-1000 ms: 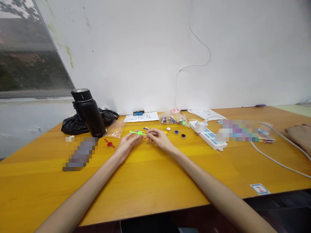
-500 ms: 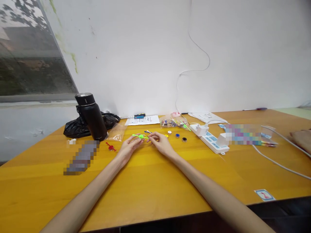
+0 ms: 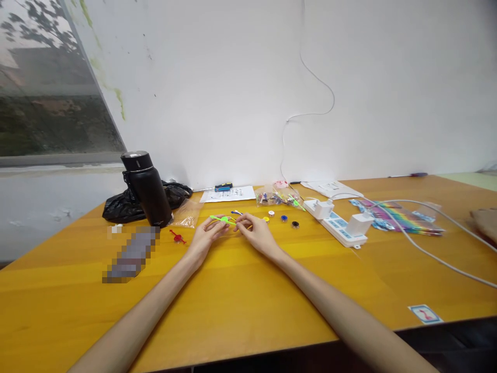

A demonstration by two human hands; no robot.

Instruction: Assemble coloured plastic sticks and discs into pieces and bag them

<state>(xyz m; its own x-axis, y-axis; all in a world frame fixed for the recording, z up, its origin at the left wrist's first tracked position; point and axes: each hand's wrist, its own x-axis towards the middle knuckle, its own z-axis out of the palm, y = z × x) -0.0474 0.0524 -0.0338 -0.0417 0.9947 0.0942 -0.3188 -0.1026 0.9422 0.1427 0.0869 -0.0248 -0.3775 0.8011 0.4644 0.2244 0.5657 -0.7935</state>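
Note:
My left hand (image 3: 207, 237) pinches a bright green arrow-shaped spinner (image 3: 224, 219) with a round middle, just above the table. At the spinner's right end are the closed fingertips of my right hand (image 3: 254, 231), pinching its tip. Behind my fingers lies a blue arrow spinner (image 3: 236, 212), partly hidden. A red arrow spinner (image 3: 177, 238) rests left of my left hand. Right of my right hand are small round pieces: a yellow one (image 3: 266, 219), a white one (image 3: 271, 213), a blue one (image 3: 284, 218) and a black one (image 3: 295, 224).
A clear bag of mixed spinner parts (image 3: 277, 196) lies by the wall. A black bottle (image 3: 148, 191) stands left. To the right are a white power strip (image 3: 337, 228), cables and a rainbow-coloured packet (image 3: 404, 215). Another person's hand (image 3: 483, 221) shows at the right edge.
The green spinner's right end tips slightly lower between my hands. My fingers have barely shifted, and the view has moved a little.

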